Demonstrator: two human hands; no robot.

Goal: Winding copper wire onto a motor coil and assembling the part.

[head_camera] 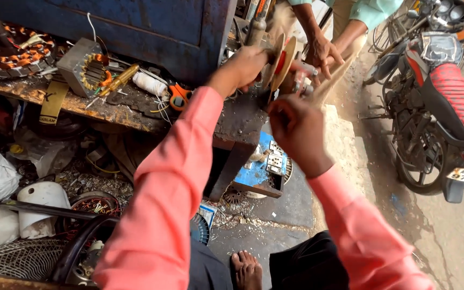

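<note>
My left hand [245, 64] is closed at the left side of a tan wooden winding spool [281, 63] with a red centre, mounted at the corner of a rusty bench [108, 110]. My right hand [298, 129] is closed just below and in front of the spool; what it grips is hidden. The spool looks blurred, as if spinning. Both my arms wear pink sleeves. Another person's hand [322, 52], in a pale green sleeve, reaches down beside the spool from the far side.
On the bench lie a square motor stator [89, 67], a round copper-wound stator [14, 51], a white thread roll [150, 84] and orange-handled scissors [178, 95]. A motorcycle [441, 102] stands at right. Fan parts and scrap cover the floor at left. My bare foot [247, 270] is below.
</note>
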